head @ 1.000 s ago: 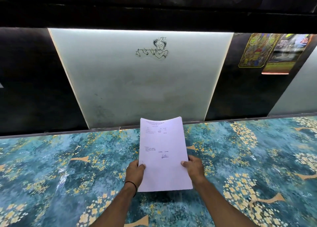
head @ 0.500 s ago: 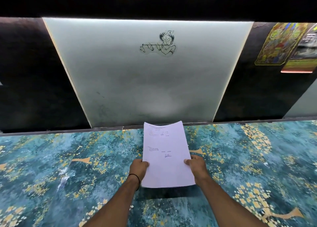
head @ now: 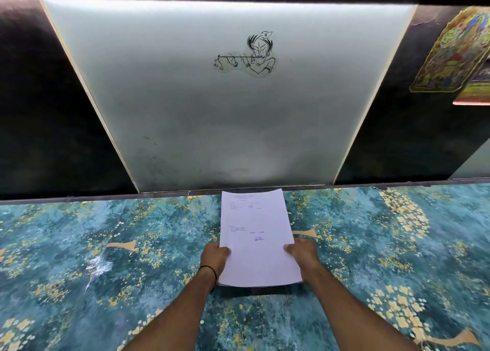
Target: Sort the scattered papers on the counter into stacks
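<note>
Looking down on a big glossy counter (head: 106,244), teal and blue in a mottled painterly finish, with gold speckles, little yellow flower clusters and tan trumpet-ish shapes scattered over it. It's shiny enough to catch a streak of glare on the left.

Behind it stands a wide frosted panel (head: 212,125), pale grey-green and smooth, brightly lit along the top and a bit smudgy lower down. Matte black wall (head: 39,111) flanks it on both sides. Up on the right wall hangs a poster (head: 448,53), colourful and ornate, with a second one peeking out from behind it.

The papers (head: 257,257) are in the middle, just in front of the panel. It's a thin white rectangular sheaf with sparse print and a scribble like a signature, its far edge bowing up a little. The near end hovers over the counter and casts a dark shadow under it.

The left hand (head: 213,257) grips the left edge, thumb on top. The right hand (head: 305,255) does the same on the right edge.

There's also a black line-art sticker (head: 246,56) of a flute player high on the panel, and a thin black band (head: 209,269) around the left wrist.
</note>
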